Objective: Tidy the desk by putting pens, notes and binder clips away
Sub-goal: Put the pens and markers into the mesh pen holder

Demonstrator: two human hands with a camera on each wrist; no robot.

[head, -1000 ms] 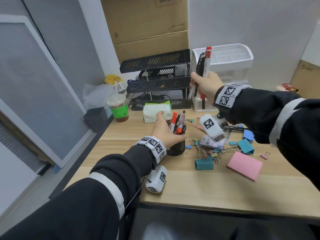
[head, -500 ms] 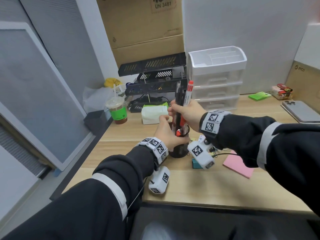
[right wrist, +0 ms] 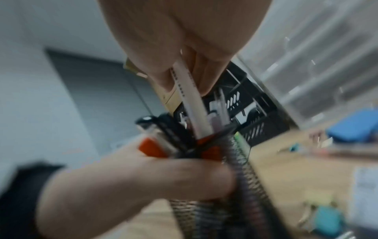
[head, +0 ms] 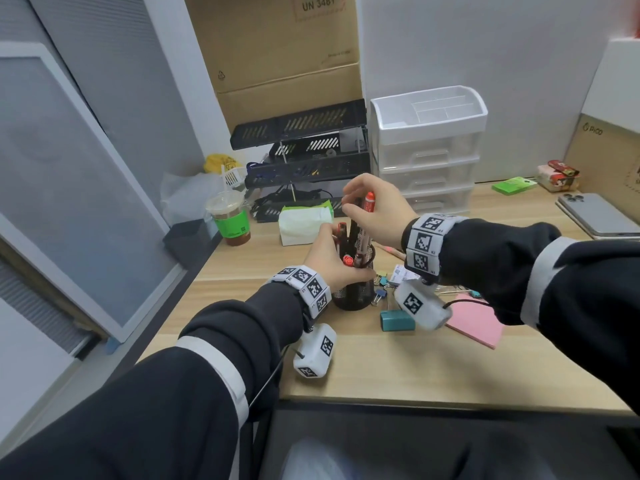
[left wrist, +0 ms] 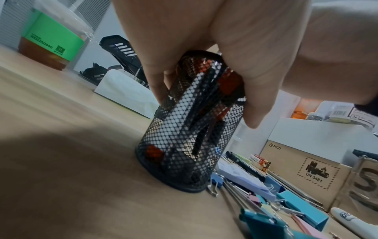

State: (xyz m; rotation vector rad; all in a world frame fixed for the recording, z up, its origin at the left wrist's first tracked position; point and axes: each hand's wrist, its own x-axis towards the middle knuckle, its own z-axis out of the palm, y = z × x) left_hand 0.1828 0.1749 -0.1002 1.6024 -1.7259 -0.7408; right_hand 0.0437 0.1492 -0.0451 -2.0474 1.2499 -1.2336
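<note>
The red-capped marker [head: 366, 220] stood upright in the black mesh pen cup [head: 355, 296] near the middle of the table [head: 381, 368], its lower end already among the other pens inside. The right hand [head: 375, 213] had its grip pinched narrow around the marker's upper barrel, fingers curled over the cap. The left hand [head: 330, 258] wrapped the cup's rim and side, thumb and fingers curled round the mesh, holding it upright on the wood. Just right of the cup lay scattered binder clips [head: 381, 295], a large teal clip [head: 397, 320] and a pink sticky-note pad [head: 476, 323]. Farther back stood a white drawer unit [head: 427, 150], black paper trays [head: 304, 147], a tissue pack [head: 303, 223] and an iced drink [head: 230, 218].
</note>
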